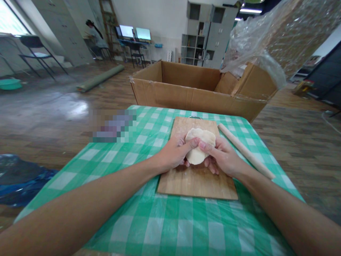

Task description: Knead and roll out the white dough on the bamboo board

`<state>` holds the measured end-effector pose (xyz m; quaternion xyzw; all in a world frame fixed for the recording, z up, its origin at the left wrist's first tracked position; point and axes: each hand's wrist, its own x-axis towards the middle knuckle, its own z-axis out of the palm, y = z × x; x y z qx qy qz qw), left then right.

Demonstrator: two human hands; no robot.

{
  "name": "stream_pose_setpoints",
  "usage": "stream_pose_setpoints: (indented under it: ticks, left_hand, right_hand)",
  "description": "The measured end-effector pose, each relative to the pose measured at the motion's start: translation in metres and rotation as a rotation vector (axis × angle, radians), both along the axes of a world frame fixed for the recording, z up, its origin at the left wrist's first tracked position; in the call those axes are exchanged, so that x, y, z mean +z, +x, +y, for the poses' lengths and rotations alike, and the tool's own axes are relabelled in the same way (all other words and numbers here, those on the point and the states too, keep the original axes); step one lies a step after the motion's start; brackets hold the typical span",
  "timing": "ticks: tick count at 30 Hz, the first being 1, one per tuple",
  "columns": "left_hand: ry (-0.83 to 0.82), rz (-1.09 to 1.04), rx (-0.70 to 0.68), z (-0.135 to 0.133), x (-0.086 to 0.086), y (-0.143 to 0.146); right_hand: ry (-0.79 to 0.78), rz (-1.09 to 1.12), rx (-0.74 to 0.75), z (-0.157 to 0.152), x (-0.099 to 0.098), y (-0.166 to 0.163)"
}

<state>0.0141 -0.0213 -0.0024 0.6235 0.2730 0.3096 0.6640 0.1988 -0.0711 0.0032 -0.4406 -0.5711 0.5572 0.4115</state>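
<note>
Gripping pale dough (196,155): left hand (177,149), right hand (223,154). Distant monitors (143,33) unreadable.

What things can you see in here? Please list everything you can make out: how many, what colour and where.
Dough: 1, off-white, between both hands, over the board
Wooden board: 1, light brown, on the tablecloth
Rolling pin: 1, pale wood, right of the board
Tablecloth: 1, green-white checked, under the board
Pixelated patch: 1, greyish, table's left edge; contents unclear
Cardboard box: 1, brown, beyond the table
Plastic wrap: uncounted, clear, upper right
Green roll: 1, dull green, left floor
Basin: 1, turquoise, far left
Lit screens: 2, pale, far desk
Chairs: at least 2, dark, background
Cabinets: several, grey, background
Seated person: 1, pale top, background left
Left hand: 1, bare, on dough
Right hand: 1, bare, on dough
</note>
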Motion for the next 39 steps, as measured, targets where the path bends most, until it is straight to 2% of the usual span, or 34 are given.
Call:
stream_pose_setpoints:
  ticks: [6,13,17,22,26,30,33,36,39]
  left_hand:
    - [-0.139,-0.087,-0.144,0.005,-0.001,-0.001]
    - [-0.061,-0.128,0.023,0.004,-0.001,-0.001]
    - [-0.062,-0.119,0.034,0.001,0.002,0.000]
    - [-0.100,-0.090,0.010,0.000,0.000,0.001]
    - [-0.093,-0.077,0.069,0.002,-0.003,0.002]
    - [-0.058,-0.054,0.109,0.001,-0.002,0.002]
    - [0.004,-0.014,0.159,-0.002,0.000,0.002]
    - [0.119,0.015,0.236,-0.007,0.003,0.002]
    - [0.219,0.014,0.238,-0.010,0.004,0.002]
  right_hand:
    - [0.038,0.025,-0.099,-0.001,0.002,-0.001]
    - [0.048,-0.122,-0.021,0.004,0.002,0.007]
    - [0.044,-0.158,-0.059,0.003,0.005,0.009]
    - [0.054,-0.093,-0.113,0.002,0.004,0.007]
    - [0.067,-0.144,-0.134,0.003,0.002,0.009]
    - [0.117,-0.212,-0.227,0.003,0.000,0.010]
    - [0.074,-0.089,-0.230,0.003,-0.002,0.006]
    - [-0.062,0.122,-0.091,0.002,-0.003,-0.001]
    - [-0.128,0.197,-0.010,0.001,-0.003,-0.005]
